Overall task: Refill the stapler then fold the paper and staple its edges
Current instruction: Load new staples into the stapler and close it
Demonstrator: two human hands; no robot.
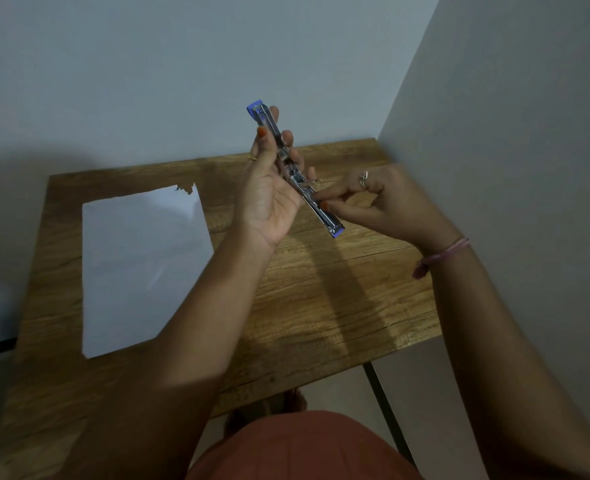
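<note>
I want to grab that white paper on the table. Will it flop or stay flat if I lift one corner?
The paper is probably floppy: it looks like one thin sheet lying flat on the wooden table, so a lifted corner would likely droop. It is likely very light and may slide when pushed. Its far corner looks ragged, so it could tear easily.

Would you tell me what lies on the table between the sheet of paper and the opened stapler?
Only bare wooden table and the left hand holding the stapler, right of the paper, in the head view.

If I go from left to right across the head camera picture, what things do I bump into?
Paper flat on the table → left hand → stapler, opened out straight → right hand → pink wristband.
</note>
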